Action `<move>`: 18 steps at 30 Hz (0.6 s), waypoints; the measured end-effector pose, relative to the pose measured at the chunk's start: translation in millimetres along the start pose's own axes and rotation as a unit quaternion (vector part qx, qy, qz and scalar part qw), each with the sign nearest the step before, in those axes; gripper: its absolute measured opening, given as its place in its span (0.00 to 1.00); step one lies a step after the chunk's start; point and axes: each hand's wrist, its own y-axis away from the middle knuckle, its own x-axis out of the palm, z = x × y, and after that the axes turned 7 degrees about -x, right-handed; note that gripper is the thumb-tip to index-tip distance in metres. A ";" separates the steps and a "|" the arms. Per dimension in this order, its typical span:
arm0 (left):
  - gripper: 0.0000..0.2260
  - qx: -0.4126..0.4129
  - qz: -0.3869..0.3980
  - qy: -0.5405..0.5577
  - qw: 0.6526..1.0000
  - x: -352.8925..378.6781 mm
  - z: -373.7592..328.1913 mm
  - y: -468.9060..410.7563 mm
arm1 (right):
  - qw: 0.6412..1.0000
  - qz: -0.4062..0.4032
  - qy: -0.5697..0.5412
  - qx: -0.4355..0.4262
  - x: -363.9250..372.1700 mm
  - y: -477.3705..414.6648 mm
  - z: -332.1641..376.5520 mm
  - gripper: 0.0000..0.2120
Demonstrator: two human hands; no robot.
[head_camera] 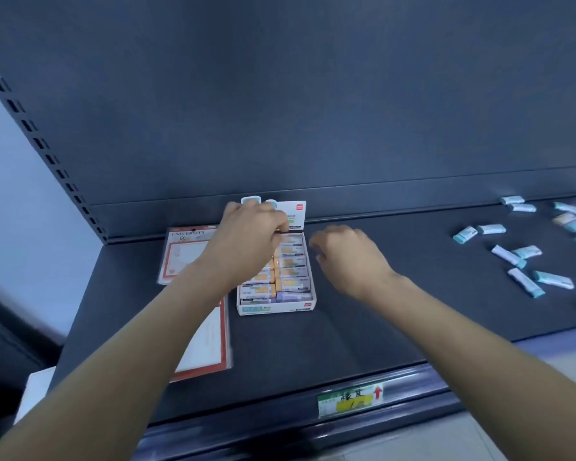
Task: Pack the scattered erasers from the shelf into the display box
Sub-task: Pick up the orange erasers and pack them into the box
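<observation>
— What sits nearest?
— A price label (350,399) on the front rail at six o'clock. Behind it is the display box (276,306), nearly full, its long axis running twelve to six.
— The hands?
— Left hand (251,232) arches over the box's far end with fingers curled; whether they pinch anything cannot be told. Right hand (348,254) hovers just beside the box, fingers loosely curled and empty.
— And the scattered erasers (526,252)?
— On the shelf (330,344) at three o'clock, axes mixed, well apart from the box. The right hand is nearer.

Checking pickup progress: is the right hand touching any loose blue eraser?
Apart. The head view shows bare shelf between the right hand and the nearest loose eraser.
</observation>
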 end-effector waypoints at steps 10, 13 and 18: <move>0.08 0.123 -0.108 0.053 0.985 -25.1 -116.7 -33.3 | 0.975 -0.180 0.065 0.114 -65.3 65.0 -70.9 0.13; 0.07 0.151 -0.137 0.069 0.977 -29.9 -160.6 -36.6 | 0.966 -0.206 0.077 0.136 -78.0 93.3 -102.4 0.12; 0.08 0.184 -0.167 0.104 0.963 -25.6 -251.5 -43.9 | 0.947 -0.255 0.096 0.170 -97.0 148.1 -170.5 0.11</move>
